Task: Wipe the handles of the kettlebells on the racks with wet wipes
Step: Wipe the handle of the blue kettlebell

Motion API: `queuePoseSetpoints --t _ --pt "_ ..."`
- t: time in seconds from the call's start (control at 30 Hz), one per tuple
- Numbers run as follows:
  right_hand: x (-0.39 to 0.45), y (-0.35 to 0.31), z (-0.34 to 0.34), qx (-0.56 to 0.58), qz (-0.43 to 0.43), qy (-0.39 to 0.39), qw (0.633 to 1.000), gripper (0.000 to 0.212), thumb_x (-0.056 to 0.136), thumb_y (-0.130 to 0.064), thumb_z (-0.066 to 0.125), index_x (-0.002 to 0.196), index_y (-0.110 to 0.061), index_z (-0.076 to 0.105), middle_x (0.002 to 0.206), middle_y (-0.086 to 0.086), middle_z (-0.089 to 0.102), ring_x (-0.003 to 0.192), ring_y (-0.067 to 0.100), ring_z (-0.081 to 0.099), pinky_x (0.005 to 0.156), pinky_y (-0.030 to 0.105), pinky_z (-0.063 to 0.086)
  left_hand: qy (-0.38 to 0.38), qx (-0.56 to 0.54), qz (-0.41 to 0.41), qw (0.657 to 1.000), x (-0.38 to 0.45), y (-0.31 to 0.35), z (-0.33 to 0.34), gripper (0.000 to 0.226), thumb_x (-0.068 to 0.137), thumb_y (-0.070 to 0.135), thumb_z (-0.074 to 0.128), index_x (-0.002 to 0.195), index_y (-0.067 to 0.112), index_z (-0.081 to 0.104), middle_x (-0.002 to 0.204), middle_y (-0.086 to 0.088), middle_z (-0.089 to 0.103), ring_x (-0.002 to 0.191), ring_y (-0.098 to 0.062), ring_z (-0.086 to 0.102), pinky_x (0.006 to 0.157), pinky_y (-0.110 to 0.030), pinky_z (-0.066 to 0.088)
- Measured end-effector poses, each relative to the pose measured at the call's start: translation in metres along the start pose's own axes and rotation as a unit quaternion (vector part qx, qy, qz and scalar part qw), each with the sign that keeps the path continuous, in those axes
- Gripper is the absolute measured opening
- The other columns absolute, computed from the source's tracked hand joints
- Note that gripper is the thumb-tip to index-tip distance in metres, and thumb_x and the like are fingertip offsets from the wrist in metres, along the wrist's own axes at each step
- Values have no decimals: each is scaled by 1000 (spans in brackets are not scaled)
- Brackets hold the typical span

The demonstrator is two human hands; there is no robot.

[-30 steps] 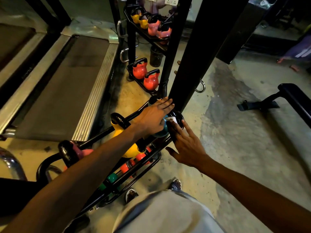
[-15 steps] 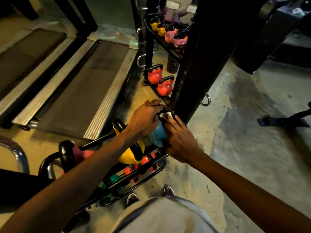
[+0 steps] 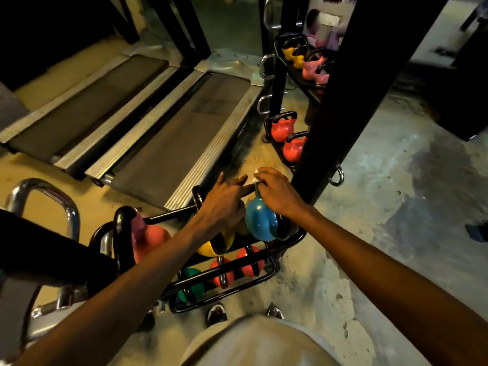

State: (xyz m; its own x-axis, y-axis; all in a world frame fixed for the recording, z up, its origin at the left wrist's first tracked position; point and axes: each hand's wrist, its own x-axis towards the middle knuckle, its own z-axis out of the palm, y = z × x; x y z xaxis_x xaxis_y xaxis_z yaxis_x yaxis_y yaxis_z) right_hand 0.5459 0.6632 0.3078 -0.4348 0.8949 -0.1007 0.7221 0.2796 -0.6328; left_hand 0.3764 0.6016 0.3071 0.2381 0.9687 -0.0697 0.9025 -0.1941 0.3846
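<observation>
Right hand (image 3: 280,192) curled over the top of the blue kettlebell (image 3: 260,220), gripping its handle with a scrap of white wet wipe (image 3: 256,179) showing at the fingertips, most likely so the wipe wraps the handle and rubs it all round. Left hand (image 3: 224,202) just to the left, fingers mostly straight and spread, resting against the same kettlebell and holding nothing, probably to steady it on the near rack (image 3: 290,240). Directly under the right hand, the blue kettlebell at the right end of the top tier, a yellow kettlebell (image 3: 211,248) to its left, more kettlebells on the far rack (image 3: 274,88).
</observation>
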Motion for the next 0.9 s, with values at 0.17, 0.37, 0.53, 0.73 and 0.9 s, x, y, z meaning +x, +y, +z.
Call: queuePoseSetpoints --t 0.17,0.37,0.53,0.73,0.9 --pt "2 -11 -16 223 171 25 959 26 96 -32 54 91 -17 75 108 14 75 108 36 67 94 46 49 -62 -36 36 997 -2 28 2 93 78 14 51 166 19 22 174 -5 14 159 -21 19 129 -57 9" --pt "-7 12 -22 482 239 -18 843 24 104 -35 52 94 -21 67 80 1 66 76 17 61 73 32 47 -24 -54 10 998 -7 53 13 93 83 9 58 167 16 17 174 -10 13 161 -22 13 130 -58 9" --pt "-15 36 -21 568 253 -54 782 38 104 -40 49 109 -10 70 83 3 65 69 13 59 69 26 45 2 -28 -16 999 -7 62 18 89 83 12 60 165 14 25 173 -9 20 160 -22 15 129 -61 11" --pt "-37 61 -12 592 231 -81 768 34 107 -36 50 119 -11 70 83 1 73 73 15 71 66 27 53 23 -38 -63 997 -10 73 32 92 85 16 58 167 17 17 174 -5 14 161 -18 11 130 -56 9" --pt "-57 69 3 492 127 1 861 36 101 -28 65 132 -13 71 129 6 73 125 21 66 107 37 52 47 -67 -93 992 -15 83 44 97 84 14 59 168 18 10 175 -3 7 161 -17 7 131 -51 8"
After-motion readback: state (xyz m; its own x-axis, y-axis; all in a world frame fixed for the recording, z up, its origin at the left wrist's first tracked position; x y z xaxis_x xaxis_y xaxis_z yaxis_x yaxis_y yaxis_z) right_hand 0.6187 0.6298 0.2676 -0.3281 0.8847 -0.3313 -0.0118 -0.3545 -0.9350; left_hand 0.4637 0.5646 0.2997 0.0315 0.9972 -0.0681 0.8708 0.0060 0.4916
